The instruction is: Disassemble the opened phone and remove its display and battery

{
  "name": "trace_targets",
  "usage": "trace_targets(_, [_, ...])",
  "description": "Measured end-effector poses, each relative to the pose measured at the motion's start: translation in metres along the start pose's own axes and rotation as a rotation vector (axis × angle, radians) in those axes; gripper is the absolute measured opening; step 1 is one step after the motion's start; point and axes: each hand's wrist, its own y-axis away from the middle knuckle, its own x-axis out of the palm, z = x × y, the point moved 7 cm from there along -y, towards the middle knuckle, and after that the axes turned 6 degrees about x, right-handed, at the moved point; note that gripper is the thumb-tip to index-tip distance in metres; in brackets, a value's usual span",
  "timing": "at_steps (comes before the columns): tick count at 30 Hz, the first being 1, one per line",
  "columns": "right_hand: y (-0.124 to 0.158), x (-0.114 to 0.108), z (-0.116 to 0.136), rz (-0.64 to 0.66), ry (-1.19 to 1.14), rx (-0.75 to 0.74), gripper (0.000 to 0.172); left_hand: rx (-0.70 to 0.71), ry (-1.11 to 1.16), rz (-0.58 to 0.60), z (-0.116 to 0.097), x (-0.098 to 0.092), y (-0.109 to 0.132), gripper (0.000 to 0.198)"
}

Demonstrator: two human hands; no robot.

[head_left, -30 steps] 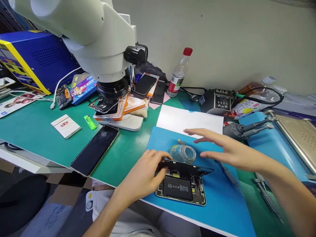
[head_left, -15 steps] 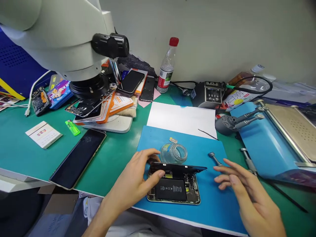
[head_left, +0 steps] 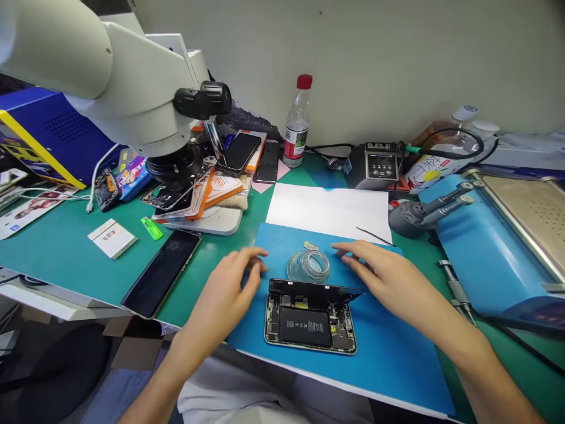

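Observation:
An opened phone [head_left: 309, 347] lies on the blue mat [head_left: 375, 365], its black battery [head_left: 304, 325] and inner boards showing. Its screen [head_left: 318, 290] is lifted along the far edge and leans against or close by a small glass jar [head_left: 296, 268]. My left hand [head_left: 232, 287] hovers left of the phone, fingers bent and apart, holding nothing. Over the mat to the right of the jar, my right hand [head_left: 375, 268] reaches in with its fingers stretched out and nothing visible in them. A small pale piece [head_left: 310, 245] lies just behind the jar.
A microscope [head_left: 145, 100] looms at the left above stacked phones and boxes. Another phone [head_left: 163, 274], a green lighter [head_left: 152, 228] and a white box [head_left: 112, 238] lie left. Behind are white paper [head_left: 326, 209] and a bottle [head_left: 296, 129]; a grey tool holder [head_left: 408, 218] stands right.
My left hand has come away from the phone's screen and moved left. My right hand has moved left and farther back towards the jar, and the tool seen on the mat there is now hidden.

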Motion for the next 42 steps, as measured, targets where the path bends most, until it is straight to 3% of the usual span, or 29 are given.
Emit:
trace_targets(3, [0.017, 0.002, -0.015, -0.073, 0.002, 0.107, 0.045, -0.032, 0.086, -0.023, 0.015, 0.009, 0.041, 0.036])
trace_targets(6, [0.056, 0.009, -0.033, -0.169, -0.168, 0.220, 0.044, 0.058, 0.100, -0.023, 0.016, 0.011, 0.072, 0.057])
trace_targets(9, [0.073, 0.017, -0.037, -0.154, -0.339, 0.230, 0.045, 0.162, -0.065, 0.051, 0.006, 0.016, 0.080, 0.091])
trace_targets(11, [0.060, 0.012, -0.029, -0.113, -0.385, 0.177, 0.046, 0.197, -0.160, 0.065, -0.001, 0.020, 0.075, 0.109])
trace_targets(14, [0.020, 0.008, 0.000, 0.167, -0.341, -0.030, 0.048, 0.186, -0.198, 0.085, -0.007, 0.028, 0.065, 0.124])
trace_targets(17, [-0.009, 0.006, 0.028, 0.460, -0.304, -0.209, 0.061, 0.154, -0.171, 0.089, -0.009, 0.034, 0.057, 0.133])
trace_targets(20, [-0.021, 0.009, 0.042, 0.579, -0.188, -0.281, 0.072, 0.134, -0.140, 0.093, -0.012, 0.035, 0.052, 0.136])
trace_targets(26, [-0.026, 0.017, 0.045, 0.550, -0.230, -0.258, 0.073, 0.161, -0.090, 0.132, -0.018, 0.035, 0.046, 0.127])
trace_targets(32, [-0.029, 0.017, 0.042, 0.465, -0.302, -0.243, 0.069, 0.303, -0.163, 0.133, -0.028, 0.038, 0.041, 0.066])
trace_targets(42, [-0.027, 0.012, 0.037, 0.427, -0.228, -0.301, 0.064, 0.248, -0.100, -0.020, -0.025, 0.038, 0.034, 0.023])
